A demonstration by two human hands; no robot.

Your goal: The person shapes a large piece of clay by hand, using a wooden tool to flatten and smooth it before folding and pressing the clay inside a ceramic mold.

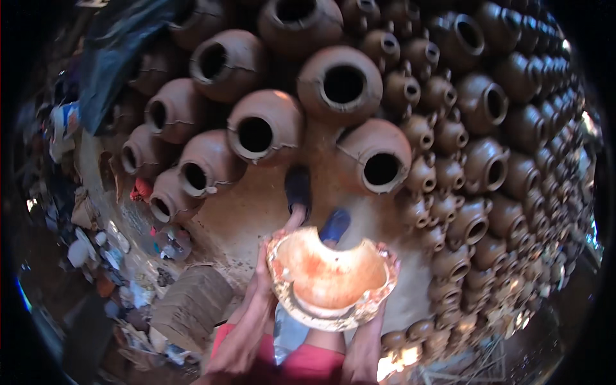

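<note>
Between my hands is a broken clay bowl (337,273), pale orange inside, with a big curved notch in its far edge and a thick, crusty whitish rim on the near side. My left hand (264,253) grips its left edge, fingers partly hidden behind the wall. On the opposite side my right hand (393,256) holds the right edge, its fingertips showing over the rim. The bowl is held up in front of my legs, its hollow facing up toward me. Beyond it stands a large round clay pot (378,157) with a dark mouth.
Several big clay pots (266,125) crowd the far side. Rows of small brown jugs (420,173) and larger jars (484,163) line the right. At the lower left are a grey-brown block (196,305) and scattered rubbish (83,250). A dark plastic sheet (112,64) hangs at the far left.
</note>
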